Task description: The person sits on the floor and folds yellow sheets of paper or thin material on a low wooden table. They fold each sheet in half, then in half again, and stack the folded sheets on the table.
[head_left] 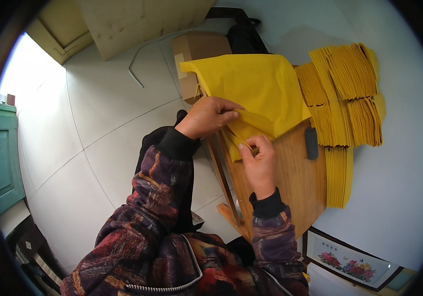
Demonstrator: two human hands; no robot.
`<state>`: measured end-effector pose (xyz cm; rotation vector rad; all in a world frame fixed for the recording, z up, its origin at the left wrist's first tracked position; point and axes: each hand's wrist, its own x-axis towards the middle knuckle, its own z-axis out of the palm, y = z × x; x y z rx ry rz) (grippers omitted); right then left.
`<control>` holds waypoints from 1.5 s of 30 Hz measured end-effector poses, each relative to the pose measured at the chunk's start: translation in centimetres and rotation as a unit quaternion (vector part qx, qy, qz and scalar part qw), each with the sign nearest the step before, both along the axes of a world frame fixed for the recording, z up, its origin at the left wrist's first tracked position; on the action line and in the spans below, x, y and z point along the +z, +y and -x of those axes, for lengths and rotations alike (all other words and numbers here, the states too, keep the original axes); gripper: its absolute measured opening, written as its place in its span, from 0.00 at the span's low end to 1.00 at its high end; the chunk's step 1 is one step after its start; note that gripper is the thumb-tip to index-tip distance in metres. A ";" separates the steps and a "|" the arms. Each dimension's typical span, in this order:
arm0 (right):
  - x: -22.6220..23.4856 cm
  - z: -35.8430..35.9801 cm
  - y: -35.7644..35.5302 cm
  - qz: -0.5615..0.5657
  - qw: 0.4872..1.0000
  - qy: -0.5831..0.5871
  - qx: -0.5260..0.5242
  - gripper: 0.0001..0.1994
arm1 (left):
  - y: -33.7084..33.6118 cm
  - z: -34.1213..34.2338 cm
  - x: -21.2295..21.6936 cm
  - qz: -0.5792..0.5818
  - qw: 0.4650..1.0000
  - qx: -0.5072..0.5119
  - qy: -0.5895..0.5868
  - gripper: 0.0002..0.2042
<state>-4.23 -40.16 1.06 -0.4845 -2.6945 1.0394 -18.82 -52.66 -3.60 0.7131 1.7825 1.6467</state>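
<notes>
Already many folded yellow sheets (342, 106) are stacked; both hands, left hand (206, 117) and right hand (259, 163), pinch the yellow sheet (251, 86) mid-fold on the desk (295, 182).

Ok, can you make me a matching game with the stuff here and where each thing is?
Things:
1. left hand
2. right hand
3. folded yellow stacks
4. flower picture

Places:
A. leaning low beside the wooden table
B. piled along the table's far side
C. pinching the yellow bag at its edge
D. pulling the bag's yellow string

Pairs: 1-C, 2-D, 3-B, 4-A
</notes>
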 end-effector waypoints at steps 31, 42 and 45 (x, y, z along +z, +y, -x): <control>1.1 0.6 1.0 0.159 0.985 -0.038 -0.059 0.05 | 0.1 0.2 -0.5 -0.012 1.000 -0.012 0.012 0.11; 2.5 2.3 1.1 -0.085 0.995 0.049 -0.008 0.03 | -0.1 0.5 -1.7 -0.086 0.994 -0.030 0.063 0.14; 2.9 3.1 1.4 -0.155 0.984 0.090 0.016 0.05 | 0.0 0.4 -1.7 -0.078 0.992 -0.015 0.099 0.14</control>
